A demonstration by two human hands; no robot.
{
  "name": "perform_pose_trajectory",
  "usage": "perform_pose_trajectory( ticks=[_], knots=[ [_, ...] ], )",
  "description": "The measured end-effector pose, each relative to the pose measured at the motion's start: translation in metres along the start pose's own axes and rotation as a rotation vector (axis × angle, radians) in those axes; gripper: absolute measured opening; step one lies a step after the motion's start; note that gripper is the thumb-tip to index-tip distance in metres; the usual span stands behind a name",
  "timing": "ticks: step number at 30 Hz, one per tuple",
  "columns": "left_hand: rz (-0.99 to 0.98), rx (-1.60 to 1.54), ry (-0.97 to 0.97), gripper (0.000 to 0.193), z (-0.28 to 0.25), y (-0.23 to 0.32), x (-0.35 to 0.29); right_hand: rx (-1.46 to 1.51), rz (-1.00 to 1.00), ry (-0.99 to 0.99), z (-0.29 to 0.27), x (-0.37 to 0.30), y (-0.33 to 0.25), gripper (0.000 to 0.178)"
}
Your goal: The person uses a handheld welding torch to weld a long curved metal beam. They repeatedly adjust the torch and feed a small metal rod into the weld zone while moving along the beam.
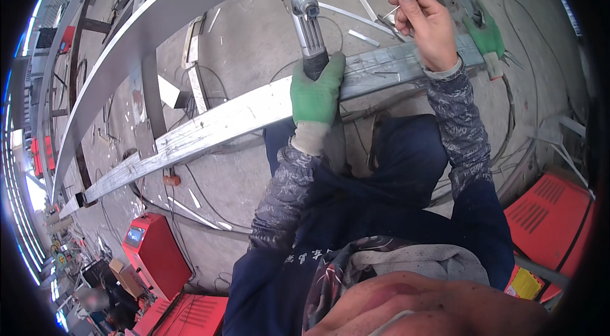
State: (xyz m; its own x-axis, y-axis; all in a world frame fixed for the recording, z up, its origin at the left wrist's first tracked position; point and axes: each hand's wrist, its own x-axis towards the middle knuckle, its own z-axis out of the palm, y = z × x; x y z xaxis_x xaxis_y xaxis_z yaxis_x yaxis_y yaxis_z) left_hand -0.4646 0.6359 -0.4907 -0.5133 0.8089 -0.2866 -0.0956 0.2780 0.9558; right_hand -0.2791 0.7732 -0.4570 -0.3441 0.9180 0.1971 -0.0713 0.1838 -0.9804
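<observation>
My left hand [316, 96], in a green glove with a pale cuff, is wrapped round the black grip of a grey metal laser welding gun [307, 25]. The gun's nozzle points away from me, and a red light spot shows near its tip, by a long curved metal strip [146, 18]. My bare right hand [426, 25] is raised to the right, fingers pinched on a thin pale stick [390, 12]; its exact kind is too small to tell. Below it lies a galvanized metal beam [254, 107]. A loose green glove [486, 34] rests by the beam's right end.
A red machine with a screen [155, 250] stands at lower left, and another red casing [546, 221] at lower right. Metal offcuts [363, 39] and a dark cable [508, 114] lie on the concrete floor. Steel frame bars [149, 94] stand at left.
</observation>
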Motion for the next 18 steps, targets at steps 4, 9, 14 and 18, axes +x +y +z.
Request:
perform_pose_trajectory(
  ticks=[4,9,14,18],
  knots=[
    [-0.004,-0.036,0.016,0.047,0.001,-0.006,0.004,0.026,0.005,-0.011,0.003,0.000,0.001,0.032],
    [-0.005,-0.056,0.016,0.039,0.000,-0.010,0.009,0.020,0.030,-0.044,0.004,0.002,0.002,0.028],
    [0.004,0.000,0.039,0.042,0.001,-0.007,0.010,0.010,0.018,-0.056,0.003,0.002,0.005,0.028],
    [0.010,0.006,0.044,0.054,-0.001,-0.012,0.012,0.004,0.044,-0.047,0.005,0.001,0.006,0.028]
  ],
)
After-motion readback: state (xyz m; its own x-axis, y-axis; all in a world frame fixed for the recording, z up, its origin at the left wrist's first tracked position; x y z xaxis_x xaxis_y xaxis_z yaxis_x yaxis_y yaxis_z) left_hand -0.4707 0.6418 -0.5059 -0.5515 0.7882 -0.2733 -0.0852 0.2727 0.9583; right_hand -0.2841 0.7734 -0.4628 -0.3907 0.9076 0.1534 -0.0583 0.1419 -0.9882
